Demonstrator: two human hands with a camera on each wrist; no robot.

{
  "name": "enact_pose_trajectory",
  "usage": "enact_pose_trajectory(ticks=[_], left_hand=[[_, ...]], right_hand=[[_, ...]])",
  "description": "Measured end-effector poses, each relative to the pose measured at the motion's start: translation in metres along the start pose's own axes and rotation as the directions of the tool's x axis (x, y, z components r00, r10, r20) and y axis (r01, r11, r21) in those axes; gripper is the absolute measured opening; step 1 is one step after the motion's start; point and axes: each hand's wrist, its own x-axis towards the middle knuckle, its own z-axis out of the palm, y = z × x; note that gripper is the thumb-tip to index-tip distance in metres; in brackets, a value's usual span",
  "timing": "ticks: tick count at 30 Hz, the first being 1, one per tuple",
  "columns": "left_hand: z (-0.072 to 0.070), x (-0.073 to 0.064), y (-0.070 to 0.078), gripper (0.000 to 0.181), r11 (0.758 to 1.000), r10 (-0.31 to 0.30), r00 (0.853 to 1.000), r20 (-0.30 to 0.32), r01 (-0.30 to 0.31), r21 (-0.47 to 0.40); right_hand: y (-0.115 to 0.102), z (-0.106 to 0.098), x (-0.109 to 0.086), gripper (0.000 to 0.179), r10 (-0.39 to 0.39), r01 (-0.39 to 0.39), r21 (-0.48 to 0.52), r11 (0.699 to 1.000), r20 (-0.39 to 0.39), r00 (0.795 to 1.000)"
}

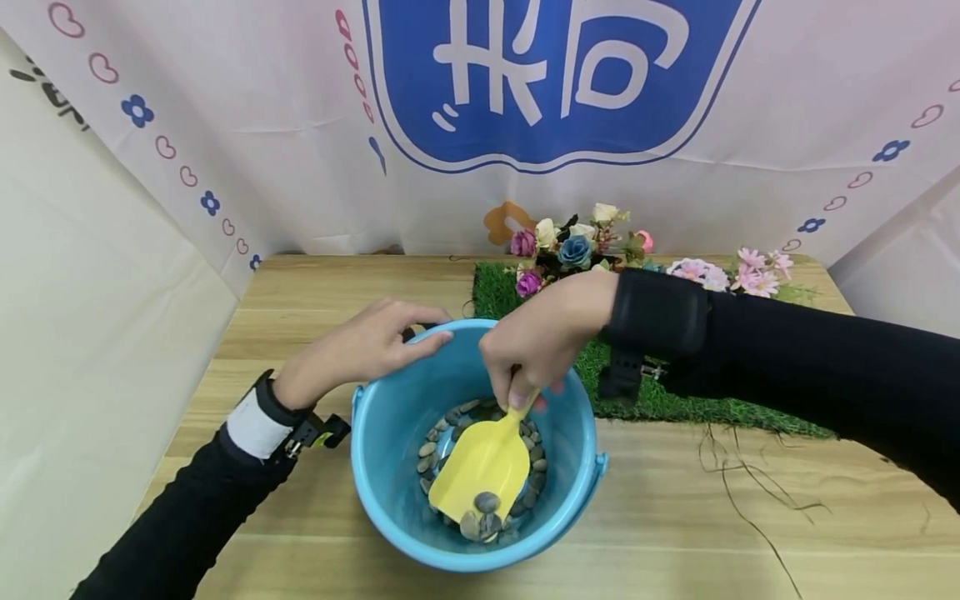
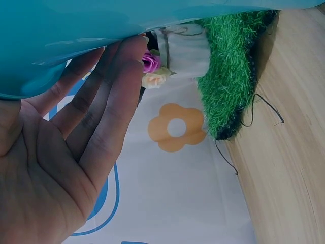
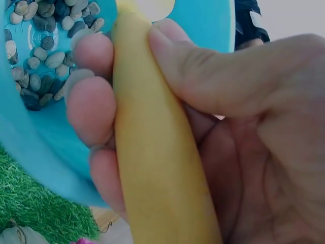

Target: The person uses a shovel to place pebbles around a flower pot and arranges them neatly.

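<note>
A light blue bucket (image 1: 390, 442) stands upright on the table, with grey and tan pebbles (image 1: 427, 450) around its bottom. My left hand (image 1: 367, 342) holds the bucket's far-left rim. Its thumb lies at the rim, and in the left wrist view the fingers (image 2: 119, 109) extend along the outer wall. Over the bucket, my right hand (image 1: 547, 333) grips the handle of a yellow scoop (image 1: 483, 462). Down inside the bucket, the scoop's blade tilts toward the near side, with a few pebbles (image 1: 487, 502) at its front edge. Fingers and thumb wrap the handle (image 3: 152, 127) in the right wrist view.
Behind the bucket and to its right lies an artificial grass mat (image 1: 705, 412). Artificial flowers (image 1: 574, 250) stand at the back of it. Thin dark strands (image 1: 750, 492) lie on the wooden table (image 1: 660, 533). A printed white cloth (image 1: 300, 167) hangs behind.
</note>
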Motion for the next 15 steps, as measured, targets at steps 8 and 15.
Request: enact_pose_trajectory(ticks=[8, 15], left_hand=[[0.0, 0.0, 0.001, 0.018, 1.0, 0.001, 1.0, -0.002, -0.001, 0.01], [0.0, 0.0, 0.001, 0.018, 1.0, 0.001, 1.0, -0.005, -0.001, 0.02]], right_hand=[[0.01, 0.0, -0.02, 0.033, -0.029, 0.032, 0.063, 0.997, -0.048, 0.998], [0.02, 0.006, -0.045, 0.029, -0.026, 0.045, 0.145, 0.988, -0.128, 0.991]])
